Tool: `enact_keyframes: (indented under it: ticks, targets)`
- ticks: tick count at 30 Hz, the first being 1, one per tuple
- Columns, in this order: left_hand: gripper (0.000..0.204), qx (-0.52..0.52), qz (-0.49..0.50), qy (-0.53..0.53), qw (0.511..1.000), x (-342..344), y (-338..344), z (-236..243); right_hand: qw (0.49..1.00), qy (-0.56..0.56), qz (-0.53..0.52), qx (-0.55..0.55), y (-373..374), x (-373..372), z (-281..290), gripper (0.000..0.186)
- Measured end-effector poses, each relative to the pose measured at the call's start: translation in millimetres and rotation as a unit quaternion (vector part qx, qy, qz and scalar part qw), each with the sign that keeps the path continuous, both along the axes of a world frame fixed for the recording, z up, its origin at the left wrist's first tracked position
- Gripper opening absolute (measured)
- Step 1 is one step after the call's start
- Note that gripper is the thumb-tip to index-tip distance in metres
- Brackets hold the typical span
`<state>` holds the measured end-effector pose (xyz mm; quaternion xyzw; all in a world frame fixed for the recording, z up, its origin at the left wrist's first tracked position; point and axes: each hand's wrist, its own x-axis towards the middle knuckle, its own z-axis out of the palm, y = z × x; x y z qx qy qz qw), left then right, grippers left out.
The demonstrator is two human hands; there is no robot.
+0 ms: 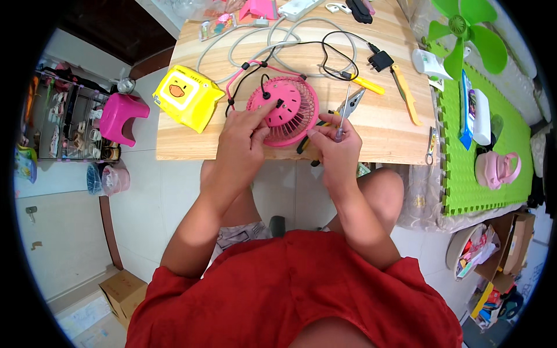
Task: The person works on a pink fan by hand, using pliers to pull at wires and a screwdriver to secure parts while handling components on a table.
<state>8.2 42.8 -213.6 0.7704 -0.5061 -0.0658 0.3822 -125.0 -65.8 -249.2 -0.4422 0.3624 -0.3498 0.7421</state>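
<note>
A small pink fan lies near the table's front edge, its slotted back housing facing up, with a black cable leaving it. My left hand grips the fan's near left side, the index finger stretched over the back beside a small black switch. In my right hand is a screwdriver with a clear handle, its shaft pointing up and away from me. The right thumb is close to the fan's rim. Pliers lie just beyond that hand, their handles partly hidden by it.
A yellow wipes pack lies left of the fan. Behind it spread looped grey cables and a white power strip. To the right are a yellow-handled tool, a black adapter, a yellow-orange strip and nail clippers.
</note>
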Motion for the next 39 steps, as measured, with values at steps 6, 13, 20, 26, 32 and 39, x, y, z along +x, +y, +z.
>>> enact_keyframes:
  ticks: [6,13,20,26,32,39]
  targets:
    - [0.046,0.022,-0.005,0.043,0.999,3.0,3.6,5.5,0.999,0.043,0.004,0.027,-4.7,4.2,3.7,0.037]
    - [0.047,-0.129,0.045,0.049,0.989,-16.2,-8.4,10.2,0.995,0.072,0.04,0.049,-13.1,10.9,8.4,0.042]
    - [0.046,-0.177,-0.008,-0.08,0.981,-11.2,-27.0,-15.1,0.992,0.017,0.022,0.121,-7.5,12.8,17.0,0.04]
    - [0.049,-0.186,-0.072,-0.139,0.97,-7.8,-23.1,-22.6,0.992,-0.009,-0.003,0.129,-2.3,18.8,10.4,0.037]
    - [0.046,-0.213,-0.056,-0.16,0.962,-8.3,-27.5,-24.0,0.989,-0.044,-0.021,0.139,-0.8,20.6,10.0,0.036]
    - [0.057,-0.189,-0.077,-0.211,0.956,-6.4,-23.0,-20.0,0.989,-0.031,-0.015,0.146,2.3,18.6,14.9,0.037]
